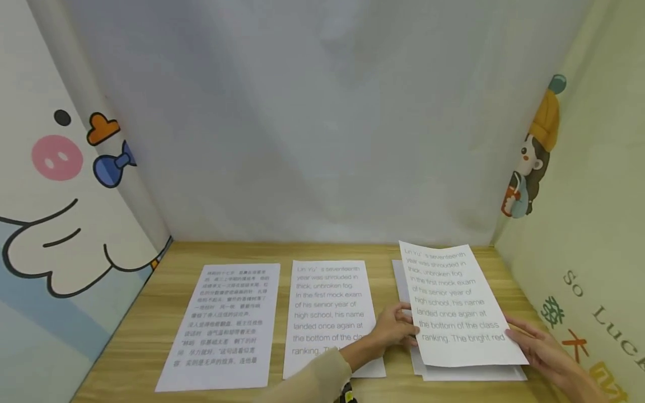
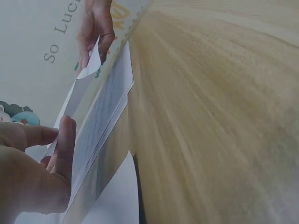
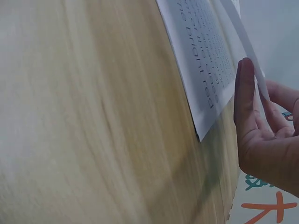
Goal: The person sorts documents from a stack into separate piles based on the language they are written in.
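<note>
Both hands hold a printed sheet of paper (image 1: 456, 313) with English text, raised over more sheets on the right of the table. At its left edge my left hand (image 1: 395, 327) pinches the paper between thumb and fingers. My right hand (image 1: 541, 347) pinches the opposite edge near the lower right corner. Beneath lie sheets of paper (image 1: 473, 373), slightly offset; the right wrist view shows English print on the top one (image 3: 201, 60). In the left wrist view the raised sheet (image 2: 70, 100) stands clear of those below it.
A sheet with the same English text (image 1: 327, 302) lies mid-table, partly behind my left forearm. Further left lies a sheet with Chinese text (image 1: 221, 324). The wooden table (image 1: 126, 358) is bounded by a pale back wall (image 1: 322, 123) and side walls with cartoon prints.
</note>
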`<state>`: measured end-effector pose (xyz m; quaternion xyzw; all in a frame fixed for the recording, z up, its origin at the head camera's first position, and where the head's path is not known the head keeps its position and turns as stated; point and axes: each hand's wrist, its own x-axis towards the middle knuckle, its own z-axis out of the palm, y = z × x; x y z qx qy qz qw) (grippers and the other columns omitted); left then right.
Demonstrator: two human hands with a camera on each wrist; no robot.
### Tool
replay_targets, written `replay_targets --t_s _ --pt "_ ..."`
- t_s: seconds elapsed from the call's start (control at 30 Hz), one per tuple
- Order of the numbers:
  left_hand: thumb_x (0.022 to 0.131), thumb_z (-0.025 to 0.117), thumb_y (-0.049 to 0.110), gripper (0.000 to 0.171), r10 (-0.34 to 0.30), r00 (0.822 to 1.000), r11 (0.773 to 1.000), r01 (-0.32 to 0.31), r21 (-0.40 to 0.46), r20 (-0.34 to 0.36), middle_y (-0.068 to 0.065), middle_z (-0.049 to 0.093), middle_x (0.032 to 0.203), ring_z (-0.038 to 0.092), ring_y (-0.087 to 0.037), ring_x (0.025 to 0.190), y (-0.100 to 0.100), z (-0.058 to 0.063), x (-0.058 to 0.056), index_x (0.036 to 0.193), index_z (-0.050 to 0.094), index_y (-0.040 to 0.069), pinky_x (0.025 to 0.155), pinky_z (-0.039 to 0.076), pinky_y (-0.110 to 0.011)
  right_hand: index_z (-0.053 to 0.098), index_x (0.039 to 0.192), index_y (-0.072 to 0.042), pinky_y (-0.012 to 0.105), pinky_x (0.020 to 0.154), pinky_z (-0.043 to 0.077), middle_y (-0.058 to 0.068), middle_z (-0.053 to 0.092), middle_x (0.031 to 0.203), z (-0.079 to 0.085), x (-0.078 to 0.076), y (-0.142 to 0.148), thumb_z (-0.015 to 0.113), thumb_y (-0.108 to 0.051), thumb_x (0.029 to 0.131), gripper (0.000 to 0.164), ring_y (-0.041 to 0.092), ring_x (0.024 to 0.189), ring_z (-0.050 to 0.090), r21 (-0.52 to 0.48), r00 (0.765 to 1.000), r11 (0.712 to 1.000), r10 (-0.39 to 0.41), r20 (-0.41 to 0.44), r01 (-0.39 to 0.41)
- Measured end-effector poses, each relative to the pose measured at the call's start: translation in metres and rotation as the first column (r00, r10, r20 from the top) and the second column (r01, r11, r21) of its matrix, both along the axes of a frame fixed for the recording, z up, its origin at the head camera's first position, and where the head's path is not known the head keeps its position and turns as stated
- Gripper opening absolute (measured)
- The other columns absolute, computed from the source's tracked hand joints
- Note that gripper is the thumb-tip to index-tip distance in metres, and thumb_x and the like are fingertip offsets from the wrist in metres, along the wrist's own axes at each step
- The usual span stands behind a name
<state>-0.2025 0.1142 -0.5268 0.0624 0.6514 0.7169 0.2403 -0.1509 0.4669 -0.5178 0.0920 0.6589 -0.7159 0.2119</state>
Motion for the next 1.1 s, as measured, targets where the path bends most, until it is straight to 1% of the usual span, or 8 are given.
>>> replay_targets --t_s 0.07,0.2,0.3,0.63,0.93,1.0,1.03,1.1 --pt "0.084 0.071 -0.01 0.051 -0.002 1.0 1.0 0.002 -0.03 0.009 -0.005 0.068 0.094 0.068 -0.012 0.06 0.001 -0.002 0.001 0.131 0.059 0.007 0.065 0.064 -0.029 0.069 0.104 -0.05 0.027 0.083 0.061 -0.019 0.074 0.105 -0.004 0.001 0.0 0.048 -0.016 0.109 0.04 0.005 0.096 0.071 0.035 1.0 0.999 0.003 0.003 -0.003" --pt "0.084 0.071 -0.01 0.046 -0.014 1.0 0.997 0.015 -0.071 0.019 -0.005 0.071 0.091 0.074 -0.02 0.067 0.003 -0.004 0.005 0.126 0.059 0.005 0.064 0.064 -0.029 0.067 0.102 -0.048 0.031 0.083 0.061 -0.019 0.072 0.103 -0.008 0.002 -0.001 0.057 -0.02 0.105 0.029 0.007 0.096 0.071 0.14 0.998 0.989 -0.06 0.034 0.055" --pt "0.085 0.07 -0.01 0.044 -0.026 0.999 0.996 0.029 -0.078 0.042 -0.006 0.07 0.091 0.077 -0.025 0.072 0.004 -0.004 0.008 0.126 0.058 0.004 0.064 0.064 -0.03 0.067 0.104 -0.046 0.033 0.082 0.061 -0.018 0.071 0.103 -0.009 0.004 -0.001 0.06 -0.022 0.103 0.025 0.008 0.095 0.071 0.186 0.994 0.979 -0.094 0.052 0.083" --pt "0.086 0.068 -0.011 0.044 -0.032 0.998 0.997 0.035 -0.069 0.047 -0.01 0.071 0.093 0.075 -0.022 0.071 0.006 -0.005 0.014 0.126 0.056 0.001 0.064 0.064 -0.03 0.071 0.102 -0.043 0.032 0.081 0.062 -0.016 0.074 0.1 -0.012 0.007 0.002 0.062 -0.021 0.102 0.024 0.009 0.093 0.073 0.18 0.989 0.978 -0.124 0.076 0.109" --pt "0.087 0.067 -0.011 0.044 -0.055 0.997 0.994 0.059 -0.09 0.046 -0.009 0.07 0.092 0.077 -0.026 0.074 0.006 -0.006 0.011 0.127 0.057 0.001 0.064 0.064 -0.03 0.07 0.1 -0.046 0.029 0.085 0.061 -0.02 0.073 0.102 -0.008 0.009 0.008 0.058 -0.021 0.105 0.028 0.006 0.096 0.072 0.14 0.996 0.99 -0.044 0.074 0.034" --pt "0.087 0.067 -0.01 0.044 -0.064 0.997 0.994 0.068 -0.091 0.049 -0.01 0.071 0.091 0.077 -0.027 0.074 0.005 -0.005 0.011 0.129 0.056 0.0 0.064 0.064 -0.03 0.071 0.118 -0.038 0.029 0.087 0.061 -0.022 0.071 0.105 -0.006 0.009 0.009 0.058 -0.024 0.105 0.023 0.004 0.097 0.071 0.163 0.998 0.987 -0.028 0.061 0.018" --pt "0.088 0.066 -0.009 0.044 -0.071 0.996 0.993 0.075 -0.092 0.05 -0.01 0.071 0.09 0.077 -0.028 0.074 0.003 -0.005 0.01 0.129 0.056 -0.001 0.064 0.064 -0.03 0.068 0.128 -0.033 0.029 0.088 0.061 -0.023 0.071 0.106 -0.005 0.01 0.01 0.058 -0.025 0.105 0.026 0.002 0.098 0.07 0.178 0.998 0.984 -0.029 0.058 0.018" --pt "0.089 0.065 -0.007 0.043 -0.085 0.995 0.991 0.09 -0.099 0.052 -0.011 0.072 0.09 0.078 -0.03 0.076 -0.001 -0.005 0.01 0.131 0.055 -0.003 0.065 0.064 -0.029 0.057 0.145 -0.017 0.028 0.09 0.06 -0.025 0.07 0.108 -0.004 0.011 0.012 0.059 -0.027 0.105 0.042 -0.002 0.099 0.069 0.221 0.998 0.975 -0.035 0.045 0.024"
